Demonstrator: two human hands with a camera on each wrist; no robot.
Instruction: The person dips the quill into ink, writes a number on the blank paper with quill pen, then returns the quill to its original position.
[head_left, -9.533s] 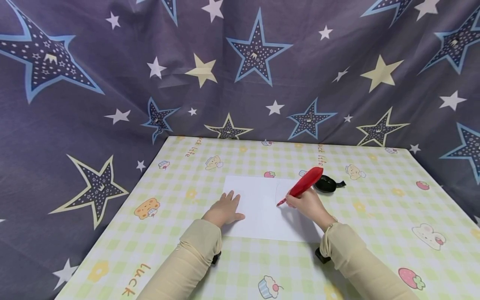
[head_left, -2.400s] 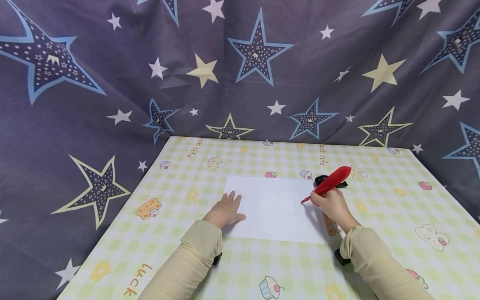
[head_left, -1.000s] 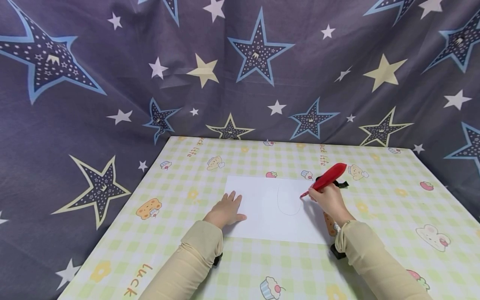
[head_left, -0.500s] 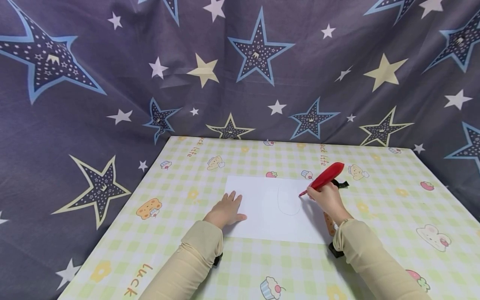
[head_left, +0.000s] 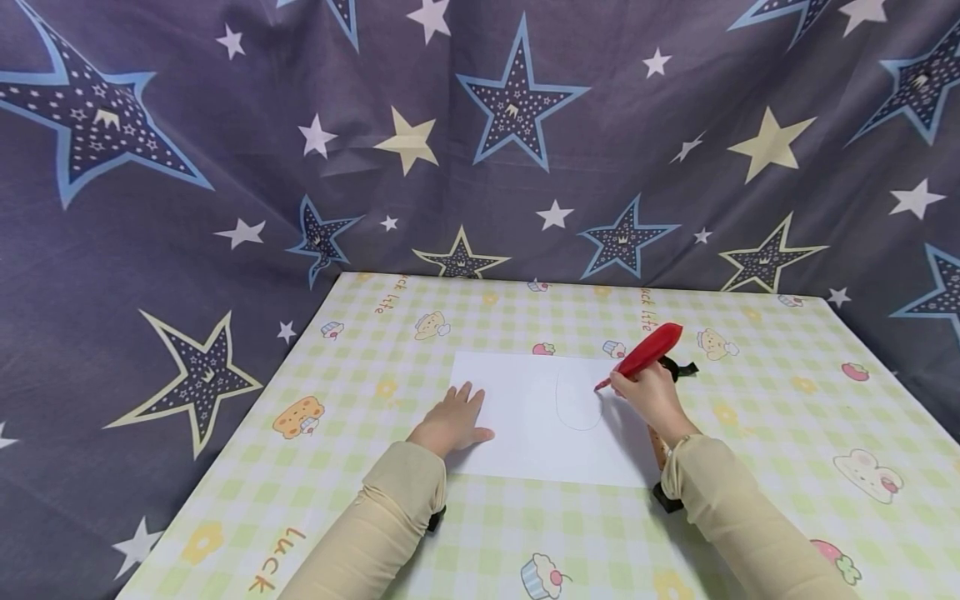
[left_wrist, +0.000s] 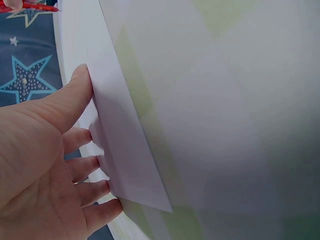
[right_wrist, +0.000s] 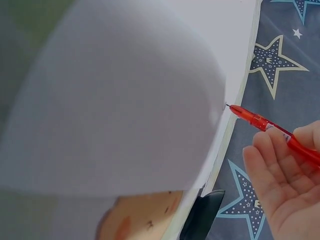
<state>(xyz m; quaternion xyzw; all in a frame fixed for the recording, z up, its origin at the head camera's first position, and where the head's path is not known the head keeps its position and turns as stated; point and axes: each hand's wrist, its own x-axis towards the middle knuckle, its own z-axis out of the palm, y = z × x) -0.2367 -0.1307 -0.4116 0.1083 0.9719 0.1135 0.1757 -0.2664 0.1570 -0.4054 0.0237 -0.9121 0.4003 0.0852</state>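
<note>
My left hand (head_left: 452, 421) rests with spread fingers on the left part of a white sheet of paper (head_left: 517, 425). In the left wrist view its thumb and fingertips (left_wrist: 79, 90) lie along the paper's surface. My right hand (head_left: 654, 398) pinches a red pen (head_left: 649, 350) with a broad, feather-like upper end. The pen's tip (right_wrist: 228, 105) is at the paper, on its right half. A thin U-shaped line (head_left: 557, 408) runs from upper left, round the bottom and up the right side towards the tip.
A black object (head_left: 681, 367) with a short tail lies behind my right hand, mostly hidden. The table has a checked, cartoon-printed cover (head_left: 375, 517). A dark star-patterned curtain (head_left: 480, 192) hangs behind it. Black wrist straps show under both sleeves.
From a short stroke the line has grown into a U. The right hand went down, right, then up; lately the pen tip has edged up and left. The left hand has stayed put.
</note>
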